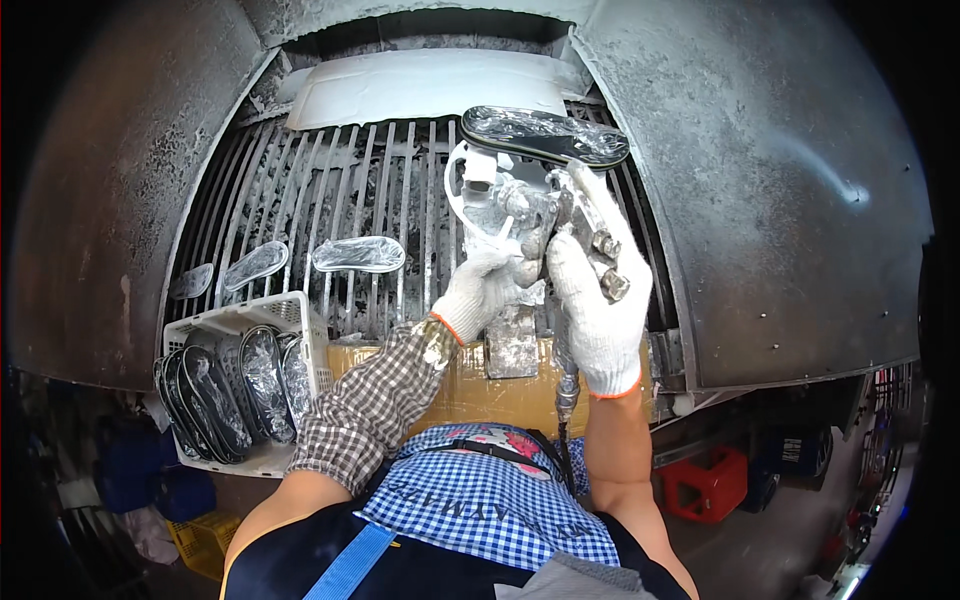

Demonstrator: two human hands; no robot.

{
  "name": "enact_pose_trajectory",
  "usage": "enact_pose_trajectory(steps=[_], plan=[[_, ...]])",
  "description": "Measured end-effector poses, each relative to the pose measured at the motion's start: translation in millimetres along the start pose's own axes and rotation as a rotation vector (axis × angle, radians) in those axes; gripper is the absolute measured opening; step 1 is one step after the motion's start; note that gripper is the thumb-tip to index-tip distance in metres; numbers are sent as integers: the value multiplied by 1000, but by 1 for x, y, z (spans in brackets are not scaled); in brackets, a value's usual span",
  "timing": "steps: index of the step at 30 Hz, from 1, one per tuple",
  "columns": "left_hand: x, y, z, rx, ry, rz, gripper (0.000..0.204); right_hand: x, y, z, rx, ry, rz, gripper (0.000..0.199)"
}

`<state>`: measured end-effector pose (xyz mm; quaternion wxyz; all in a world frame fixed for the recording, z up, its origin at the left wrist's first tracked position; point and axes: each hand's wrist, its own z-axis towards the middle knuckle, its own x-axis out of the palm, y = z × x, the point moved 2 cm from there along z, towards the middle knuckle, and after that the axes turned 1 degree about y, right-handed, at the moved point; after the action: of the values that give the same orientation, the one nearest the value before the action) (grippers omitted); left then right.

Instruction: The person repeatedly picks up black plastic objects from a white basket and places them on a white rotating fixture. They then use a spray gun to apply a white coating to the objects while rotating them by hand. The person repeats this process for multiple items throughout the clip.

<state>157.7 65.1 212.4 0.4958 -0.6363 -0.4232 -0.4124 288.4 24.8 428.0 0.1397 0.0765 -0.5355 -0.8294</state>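
Note:
My right hand (600, 310), in a white glove, grips a paint-caked spray gun (585, 225) with a hose running down from its handle. Above the gun a dark shoe sole (545, 135) with a shiny coating sits on a stand (505, 215). My left hand (485, 285), also in a white glove, holds the crusted stand just below the sole. Both hands are over the metal grate (350, 190) of a spray booth.
Three coated soles (358, 254) lie on the grate at the left. A white basket (290, 312) at the lower left holds several dark soles. A white sheet (420, 85) lies at the back. Curved metal booth walls (780, 180) stand on both sides. A red crate (715, 482) is on the floor.

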Motion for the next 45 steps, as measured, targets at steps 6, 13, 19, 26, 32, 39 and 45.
enact_pose_trajectory(steps=[6, 13, 19, 26, 32, 39, 45], plan=[[-8, 1, 3, -81, 21, 92, 38, -13, -29, 4, -6, -63, -118, 57], [-11, 4, 7, -80, 15, 96, 41, -28, -47, 6, -51, -136, -169, 54], [-22, 0, 10, -101, 100, 113, 46, -40, -54, 4, -3, -173, -129, 55], [-10, -3, 4, -50, 50, 97, 38, -43, -45, 0, 95, -261, 68, 53], [3, -11, -6, -98, 41, 124, 40, -48, -38, -4, 143, -287, 116, 55], [-1, -18, -8, -83, 19, 165, 40, -59, -33, -11, 149, -324, 84, 56], [1, -24, -10, -97, -20, 157, 38, -73, -29, -16, 140, -363, 143, 57]])
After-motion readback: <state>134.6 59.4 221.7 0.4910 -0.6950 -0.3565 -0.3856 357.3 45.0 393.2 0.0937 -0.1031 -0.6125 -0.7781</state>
